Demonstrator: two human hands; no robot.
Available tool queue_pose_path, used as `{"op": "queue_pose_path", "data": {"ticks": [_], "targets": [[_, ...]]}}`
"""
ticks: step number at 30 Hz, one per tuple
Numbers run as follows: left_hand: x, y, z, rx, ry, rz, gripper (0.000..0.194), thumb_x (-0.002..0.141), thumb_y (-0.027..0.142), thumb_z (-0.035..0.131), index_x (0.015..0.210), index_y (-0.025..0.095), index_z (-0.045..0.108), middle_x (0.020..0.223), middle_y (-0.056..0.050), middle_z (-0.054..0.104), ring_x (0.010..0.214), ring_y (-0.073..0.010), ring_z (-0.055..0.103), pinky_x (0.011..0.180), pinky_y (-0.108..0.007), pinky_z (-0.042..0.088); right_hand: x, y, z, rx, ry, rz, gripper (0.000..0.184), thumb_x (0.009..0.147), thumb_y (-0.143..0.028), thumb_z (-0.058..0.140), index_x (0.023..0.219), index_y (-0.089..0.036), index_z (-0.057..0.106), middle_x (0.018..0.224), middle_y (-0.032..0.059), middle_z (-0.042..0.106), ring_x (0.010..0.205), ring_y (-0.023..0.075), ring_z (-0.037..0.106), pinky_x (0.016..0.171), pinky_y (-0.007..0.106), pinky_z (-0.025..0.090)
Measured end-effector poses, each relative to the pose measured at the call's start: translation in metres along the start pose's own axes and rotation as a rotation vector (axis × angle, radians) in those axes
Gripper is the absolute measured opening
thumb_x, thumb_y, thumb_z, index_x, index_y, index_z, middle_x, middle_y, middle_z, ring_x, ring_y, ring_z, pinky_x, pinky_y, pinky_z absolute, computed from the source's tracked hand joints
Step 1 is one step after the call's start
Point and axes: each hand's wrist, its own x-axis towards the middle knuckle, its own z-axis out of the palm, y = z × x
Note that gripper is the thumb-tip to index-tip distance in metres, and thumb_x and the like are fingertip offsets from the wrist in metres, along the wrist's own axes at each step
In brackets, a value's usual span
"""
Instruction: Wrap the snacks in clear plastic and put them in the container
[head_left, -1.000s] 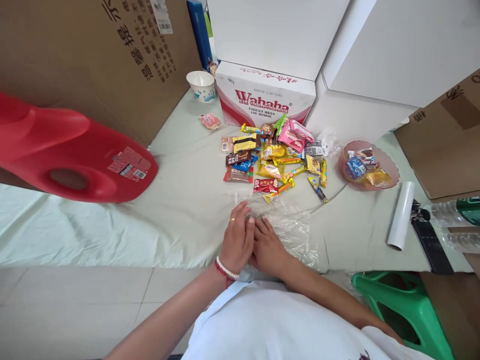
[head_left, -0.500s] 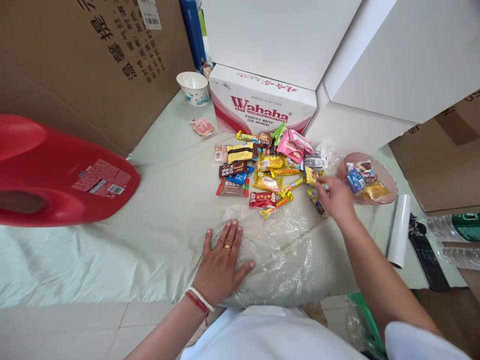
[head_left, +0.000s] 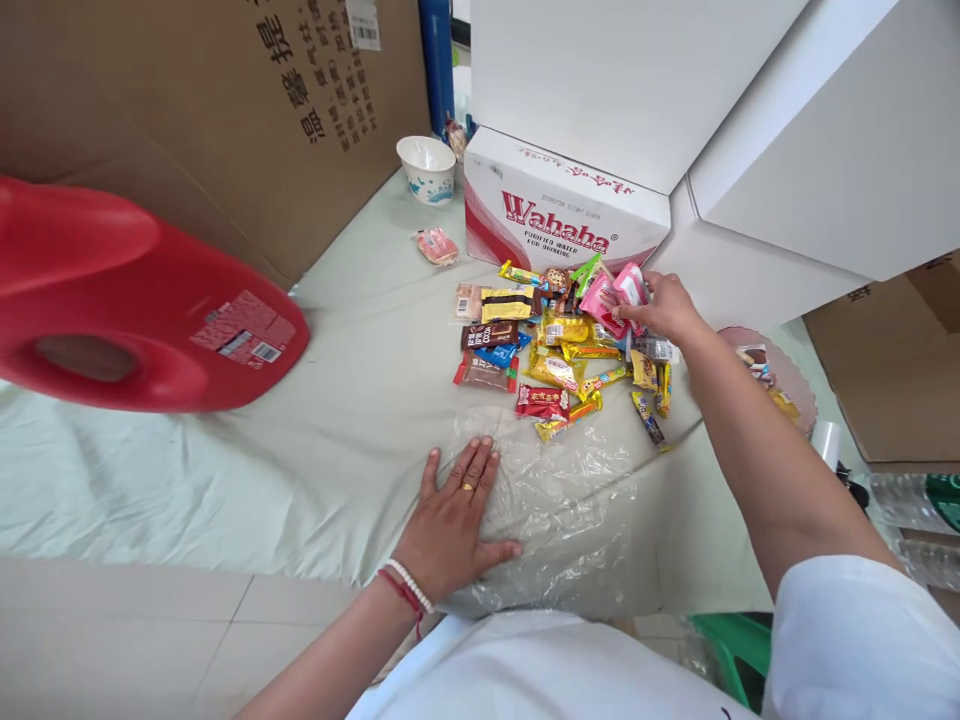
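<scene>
My left hand lies flat with fingers spread on the cloth-covered table, partly over a clear plastic bag. At the back right of a pile of wrapped snacks, my right hand has its thumb and fingers around a pink snack packet. Another pink packet lies beside it. Close in front are a yellow packet, a brown packet and a red packet. Small sticks and a dark-and-yellow packet lie nearer me on the right.
A Wahaba-style white-and-red carton stands behind the pile. To its left are a paper bowl and a lone pink packet. A red jug lies at left. My right forearm partly hides a pink plastic dish holding snacks.
My right hand has moved from a small yellow packet at the pile's right side up and back to the pink packet. My left hand stays flat. The view has shifted slightly.
</scene>
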Motion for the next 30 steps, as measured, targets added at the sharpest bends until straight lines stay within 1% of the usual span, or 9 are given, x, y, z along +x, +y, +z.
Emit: {"op": "queue_pose_path", "data": {"ticks": [9, 13, 16, 18, 19, 21, 22, 26, 30], "targets": [[0.001, 0.003, -0.002, -0.039, 0.003, -0.013, 0.120, 0.075, 0.086, 0.056, 0.162, 0.009, 0.026, 0.166, -0.025, 0.028, 0.154, -0.0415, 0.030, 0.126, -0.066, -0.006, -0.015, -0.021, 0.034, -0.176, -0.061, -0.051, 0.085, 0.071, -0.051, 0.081, 0.142, -0.018, 0.048, 0.131, 0.0180, 0.056, 0.111, 0.0373, 0.061, 0.094, 0.050, 0.051], [0.001, 0.003, -0.003, -0.057, -0.011, -0.029, 0.124, 0.074, 0.088, 0.055, 0.162, 0.006, 0.024, 0.167, -0.026, 0.026, 0.155, -0.0425, 0.027, 0.125, -0.067, -0.006, -0.035, -0.026, 0.007, -0.152, 0.060, -0.045, 0.075, 0.074, -0.054, 0.077, 0.133, -0.014, 0.054, 0.122, 0.0205, 0.060, 0.110, 0.0395, 0.059, 0.091, 0.052, 0.049], [0.001, 0.004, -0.002, -0.044, -0.018, -0.036, 0.124, 0.074, 0.087, 0.057, 0.162, 0.007, 0.024, 0.167, -0.026, 0.027, 0.156, -0.0430, 0.025, 0.125, -0.068, -0.005, -0.078, -0.056, -0.028, -0.093, 0.120, -0.069, 0.069, 0.079, -0.056, 0.073, 0.131, -0.015, 0.054, 0.119, 0.0189, 0.062, 0.106, 0.0359, 0.060, 0.087, 0.047, 0.049], [0.001, 0.004, -0.002, -0.028, -0.018, -0.039, 0.122, 0.075, 0.086, 0.056, 0.162, 0.006, 0.024, 0.167, -0.026, 0.028, 0.156, -0.0427, 0.025, 0.125, -0.068, -0.005, -0.120, -0.085, -0.043, -0.017, -0.037, -0.123, 0.059, 0.084, -0.055, 0.068, 0.128, -0.017, 0.056, 0.108, 0.0135, 0.066, 0.094, 0.0294, 0.063, 0.079, 0.039, 0.049], [0.001, 0.005, -0.002, -0.020, -0.015, -0.043, 0.122, 0.076, 0.086, 0.055, 0.162, 0.006, 0.024, 0.167, -0.026, 0.027, 0.155, -0.0428, 0.025, 0.125, -0.068, -0.004, -0.144, -0.099, -0.044, 0.018, -0.210, -0.156, 0.055, 0.086, -0.054, 0.067, 0.126, -0.017, 0.057, 0.101, 0.0102, 0.068, 0.086, 0.0259, 0.064, 0.074, 0.036, 0.048], [0.002, 0.006, -0.002, -0.006, -0.005, -0.055, 0.121, 0.077, 0.086, 0.053, 0.161, 0.004, 0.024, 0.167, -0.026, 0.027, 0.155, -0.0432, 0.026, 0.125, -0.069, -0.003, -0.189, -0.120, -0.034, 0.020, -0.514, -0.206, 0.054, 0.083, -0.052, 0.069, 0.124, -0.018, 0.059, 0.094, 0.0063, 0.069, 0.077, 0.0225, 0.064, 0.066, 0.031, 0.045], [0.002, 0.006, -0.002, 0.002, 0.001, -0.064, 0.120, 0.078, 0.086, 0.052, 0.161, 0.003, 0.025, 0.166, -0.027, 0.027, 0.155, -0.0435, 0.026, 0.125, -0.069, -0.002, -0.208, -0.125, -0.024, -0.016, -0.585, -0.222, 0.057, 0.082, -0.051, 0.070, 0.128, -0.018, 0.058, 0.099, 0.0071, 0.069, 0.080, 0.0230, 0.065, 0.066, 0.030, 0.045], [-0.005, 0.004, -0.003, 0.040, 0.020, -0.076, 0.113, 0.082, 0.084, 0.048, 0.161, 0.005, 0.027, 0.166, -0.027, 0.027, 0.155, -0.0428, 0.027, 0.124, -0.070, -0.004, -0.253, -0.112, 0.018, -0.246, -0.568, -0.144, 0.073, 0.086, -0.045, 0.066, 0.149, -0.018, 0.043, 0.129, 0.0149, 0.063, 0.097, 0.0291, 0.069, 0.071, 0.033, 0.045], [-0.016, 0.000, -0.004, 0.078, -0.001, -0.077, 0.111, 0.084, 0.083, 0.046, 0.160, 0.005, 0.029, 0.167, -0.026, 0.025, 0.156, -0.0418, 0.025, 0.123, -0.070, -0.007, -0.256, -0.084, 0.019, -0.388, -0.517, 0.018, 0.069, 0.092, -0.047, 0.061, 0.151, -0.016, 0.040, 0.136, 0.0196, 0.058, 0.100, 0.0311, 0.069, 0.070, 0.034, 0.046]]}}
